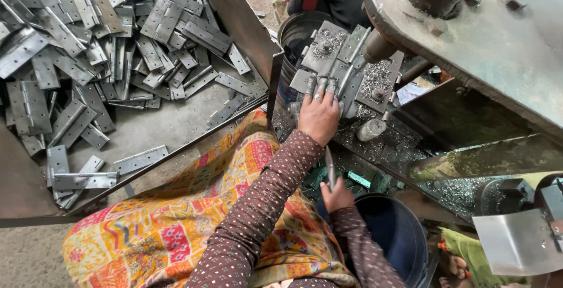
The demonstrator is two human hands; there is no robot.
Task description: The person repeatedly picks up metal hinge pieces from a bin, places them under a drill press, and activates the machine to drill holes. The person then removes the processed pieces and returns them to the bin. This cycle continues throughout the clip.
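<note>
Head view: person seated at a drill press, hinges heaped far left.
Jig plate (328, 53): heavy, fixed, littered with swarf.
Hinge (352, 68): on the jig, stiff steel, likely sharp-edged; grip by its long edges.
Left hand (318, 115): fingers flat, pressing the hinge's near edge.
Right hand (337, 197): fist closed around a thin metal rod (330, 168).

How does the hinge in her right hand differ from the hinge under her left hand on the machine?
The hinge in the right hand is held upright, edge-on and off any surface; the hinge on the machine lies flat, opened out. The right hand grips its hinge from below; the left hand presses its fingers on top of the other. Both are grey metal.
</note>
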